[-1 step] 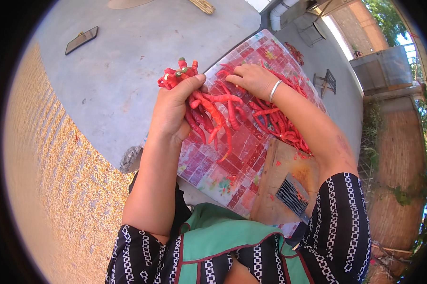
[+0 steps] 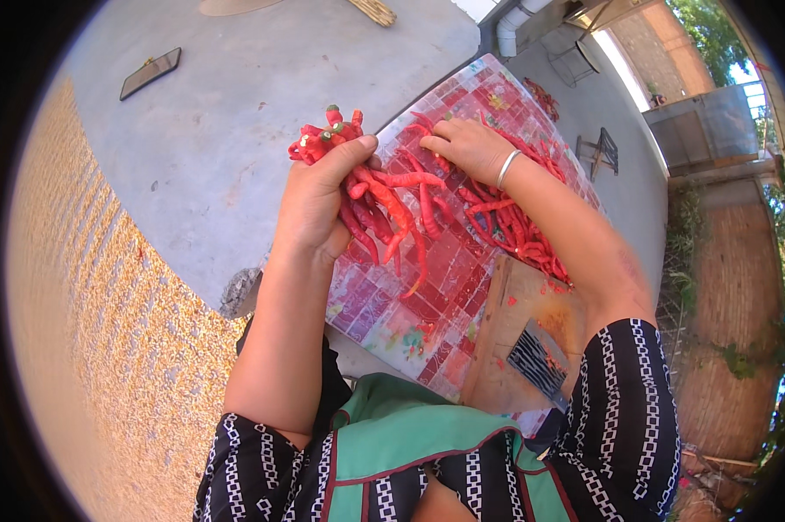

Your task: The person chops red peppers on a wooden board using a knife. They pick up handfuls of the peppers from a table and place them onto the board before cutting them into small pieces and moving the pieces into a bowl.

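Note:
My left hand is closed round a bunch of long red chili peppers, held above the left side of the table. Their stem ends stick out past my thumb, and the curved tips hang down on the right. At the pile of red chili peppers on the table, my right hand has its fingers bent and closed on a chili pepper. The fingertips are partly hidden. A silver bangle circles that wrist.
A red patterned cloth covers the table. Near me on it lies a wooden cutting board with a dark-bladed cleaver. Yellow grain is spread on the ground at left. A small folding stool stands beyond the table.
My right hand has shifted very slightly to the right at the pile. The left hand and its bunch of chili peppers have hardly moved.

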`<state>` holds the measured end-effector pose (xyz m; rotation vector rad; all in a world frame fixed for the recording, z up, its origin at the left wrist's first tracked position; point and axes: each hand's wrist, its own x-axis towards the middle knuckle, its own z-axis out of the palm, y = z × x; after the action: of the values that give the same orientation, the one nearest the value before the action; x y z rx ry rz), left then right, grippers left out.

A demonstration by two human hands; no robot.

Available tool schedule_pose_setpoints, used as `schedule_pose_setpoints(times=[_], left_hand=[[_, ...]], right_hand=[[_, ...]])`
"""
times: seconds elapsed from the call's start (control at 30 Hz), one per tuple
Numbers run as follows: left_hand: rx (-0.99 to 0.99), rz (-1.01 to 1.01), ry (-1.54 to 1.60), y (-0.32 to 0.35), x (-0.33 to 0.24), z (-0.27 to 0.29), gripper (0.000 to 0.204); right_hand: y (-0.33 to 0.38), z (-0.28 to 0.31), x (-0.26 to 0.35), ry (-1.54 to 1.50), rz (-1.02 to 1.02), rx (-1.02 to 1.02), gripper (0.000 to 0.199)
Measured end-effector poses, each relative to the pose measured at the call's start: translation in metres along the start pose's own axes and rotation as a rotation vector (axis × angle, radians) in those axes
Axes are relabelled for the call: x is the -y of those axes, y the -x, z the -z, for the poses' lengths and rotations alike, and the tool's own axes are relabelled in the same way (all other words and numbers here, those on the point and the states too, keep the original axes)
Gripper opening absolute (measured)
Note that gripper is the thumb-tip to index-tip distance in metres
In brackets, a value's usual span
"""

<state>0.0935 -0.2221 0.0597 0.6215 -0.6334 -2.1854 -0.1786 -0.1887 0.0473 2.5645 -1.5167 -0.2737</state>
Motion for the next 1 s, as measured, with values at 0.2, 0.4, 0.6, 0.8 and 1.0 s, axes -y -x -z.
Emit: schedule_pose_setpoints(times=[0.2,0.4,0.6,0.8,1.0], left_hand=[[0.009,-0.021,-0.1,-0.005,0.009,-0.004,0.011],[0.055,-0.175,-0.163,-0.002,0.021,-0.024,0.023],[0.17,-0.083,-0.145,0.004,0.036,-0.028,0.028],[0.281,-0.074,-0.193,0.012,0.044,-0.038,0.03],[0.19,-0.206,-0.334,0.005,0.036,-0.027,0.027]], right_hand=[[0.01,0.0,-0.005,-0.295,-0.344,-0.208,0.018],[0.018,0.091,0.059,-0.779,-0.466,-0.192,0.017],[0.032,0.098,0.103,-1.289,-0.669,-0.282,0.013],[0.035,0.104,0.111,-1.15,-0.719,-0.377,0.02],[0.029,0.124,0.124,-1.394,-0.488,-0.253,0.053]])
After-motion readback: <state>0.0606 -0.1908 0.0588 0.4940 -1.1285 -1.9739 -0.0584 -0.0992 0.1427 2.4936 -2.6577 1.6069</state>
